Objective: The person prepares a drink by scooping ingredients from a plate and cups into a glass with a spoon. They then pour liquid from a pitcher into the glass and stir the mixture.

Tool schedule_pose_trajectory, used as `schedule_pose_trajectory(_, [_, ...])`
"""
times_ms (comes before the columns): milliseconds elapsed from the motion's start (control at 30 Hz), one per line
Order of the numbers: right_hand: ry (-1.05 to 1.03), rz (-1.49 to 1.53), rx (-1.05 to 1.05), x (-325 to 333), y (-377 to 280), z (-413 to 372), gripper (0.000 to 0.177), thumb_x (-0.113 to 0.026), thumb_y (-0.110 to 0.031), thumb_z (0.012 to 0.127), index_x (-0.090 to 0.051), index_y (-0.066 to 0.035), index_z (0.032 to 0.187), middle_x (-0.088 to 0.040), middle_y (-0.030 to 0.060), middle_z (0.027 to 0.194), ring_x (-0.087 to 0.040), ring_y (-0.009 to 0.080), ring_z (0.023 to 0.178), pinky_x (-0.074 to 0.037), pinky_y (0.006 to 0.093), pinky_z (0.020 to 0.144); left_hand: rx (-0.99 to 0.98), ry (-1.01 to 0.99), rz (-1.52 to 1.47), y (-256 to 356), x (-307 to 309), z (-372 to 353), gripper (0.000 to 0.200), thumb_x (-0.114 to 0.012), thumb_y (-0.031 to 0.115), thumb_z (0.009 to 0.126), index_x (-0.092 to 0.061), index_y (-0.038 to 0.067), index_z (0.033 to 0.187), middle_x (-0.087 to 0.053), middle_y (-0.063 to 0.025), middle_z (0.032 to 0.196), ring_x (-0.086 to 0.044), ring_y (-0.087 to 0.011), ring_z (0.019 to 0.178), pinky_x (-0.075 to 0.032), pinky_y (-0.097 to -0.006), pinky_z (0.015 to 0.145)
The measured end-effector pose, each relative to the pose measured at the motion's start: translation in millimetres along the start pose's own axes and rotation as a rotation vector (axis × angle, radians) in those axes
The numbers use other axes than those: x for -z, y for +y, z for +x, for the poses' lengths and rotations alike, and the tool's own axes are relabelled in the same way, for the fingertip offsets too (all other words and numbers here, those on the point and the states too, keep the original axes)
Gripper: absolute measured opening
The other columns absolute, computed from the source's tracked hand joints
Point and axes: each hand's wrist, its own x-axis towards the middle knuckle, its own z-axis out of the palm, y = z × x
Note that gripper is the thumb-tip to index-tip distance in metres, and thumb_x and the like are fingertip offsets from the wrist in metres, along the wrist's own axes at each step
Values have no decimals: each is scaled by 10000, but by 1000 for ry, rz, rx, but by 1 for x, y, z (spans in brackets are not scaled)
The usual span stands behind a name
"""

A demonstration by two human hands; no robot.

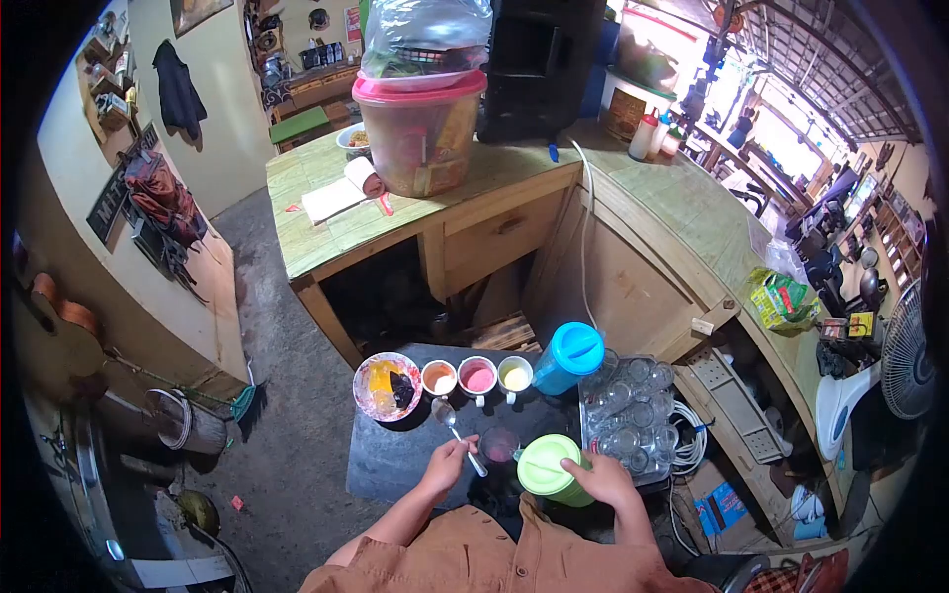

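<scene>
The left hand (450, 468) pinches the spoon (451, 423), the right hand (605, 481) covers the jug (546, 472), finger closure hidden; nudging the jug toward ten o'clock could topple the glass (500, 445).

Barrier beyond spoon (447, 415): cups (477, 378), blue pitcher (569, 358)

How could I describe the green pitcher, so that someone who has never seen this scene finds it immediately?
Look for the dark tabletop in the lower middle of the view. On its near side, left of the clear glasses, the right hand touches a lidded pitcher. Its light green colour sets it apart from the blue pitcher, which stands farther back.
</scene>
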Motion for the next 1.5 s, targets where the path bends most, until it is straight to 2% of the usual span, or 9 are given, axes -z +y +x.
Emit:
schedule_pose_trajectory(300, [12, 148, -63, -6, 10, 2, 734, -543, -689, 808, -642, -102, 1237, -695, 224, 1011, -639, 383, 1050, -476, 454, 927, -3, 24, 49, 7, -6, -2, 327, -412, 192, 1032, -624, -10, 888, -594, -193, 1273, -503, -227, 1230, -323, -320, 1063])
schedule_pose_trajectory(400, [88, 260, -31, -23, 36, 15, 613, -570, -599, 843, -672, -97, 1181, -709, 190, 939, -682, 315, 940, -508, 417, 824, -22, -44, 103, -3, 0, 4, 290, -420, 274, 1023, -624, 114, 891, -579, -2, 1320, -486, -95, 1012, -367, -272, 887])
schedule_pose_trajectory(567, [214, 849, -4, -44, 55, 33, 417, -577, -392, 919, -690, 3, 992, -637, 10, 790, -523, 70, 622, -412, 236, 543, -19, 21, 74, 6, -8, -2, 318, -425, 175, 1025, -638, -12, 882, -609, -191, 1243, -508, -228, 1230, -332, -322, 1059])
schedule_pose_trajectory(967, [583, 1125, 21, -69, 45, 92, 433, -570, -395, 917, -659, 24, 986, -607, 54, 758, -569, 128, 653, -456, 288, 571, -46, 59, 204, 8, -11, -5, 323, -449, 178, 1012, -671, -20, 885, -623, -144, 1242, -535, -220, 1206, -374, -314, 1015])
schedule_pose_trajectory(1100, [471, 777, -86, -50, 39, 84, 448, -604, -364, 904, -625, 29, 1120, -634, 175, 878, -620, 309, 851, -487, 429, 837, -124, 79, 250, 8, -16, -5, 306, -466, 177, 1000, -686, 1, 879, -630, -139, 1223, -551, -232, 1177, -381, -319, 1008])
schedule_pose_trajectory(1200, [1244, -83, 161, -35, -14, 27, 517, -676, -315, 852, -562, 16, 1232, -607, 222, 1047, -566, 382, 1016, -424, 469, 941, -311, 64, 454, 9, -17, -2, 303, -482, 191, 1002, -692, 18, 870, -625, -104, 1240, -545, -218, 1153, -373, -316, 990])
schedule_pose_trajectory(1267, [1003, 194, 546, -48, -19, 15, 610, -720, -277, 807, -501, 11, 1298, -570, 216, 1156, -524, 392, 1090, -394, 485, 972, -390, -8, 300, 21, -31, -7, 291, -481, 164, 994, -699, 24, 860, -604, -131, 1267, -528, -238, 1183, -365, -347, 1023])
schedule_pose_trajectory(1400, [-50, 1099, 487, -107, -28, 27, 234, -669, -166, 915, -654, 6, 1073, -681, 40, 920, -636, 98, 762, -507, 230, 624, -404, -162, 271, 30, -52, -4, 279, -489, 175, 985, -706, 28, 890, -630, -117, 1199, -517, -252, 1211, -394, -374, 1007])
schedule_pose_trajectory(1500, [-60, 1084, 537, -111, -36, 29, 167, -610, -144, 951, -670, 9, 975, -676, 16, 802, -620, 75, 690, -491, 232, 614, -500, -141, 358, 24, -63, -1, 288, -481, 177, 992, -707, 26, 897, -654, -117, 1147, -514, -254, 1219, -392, -375, 1017])
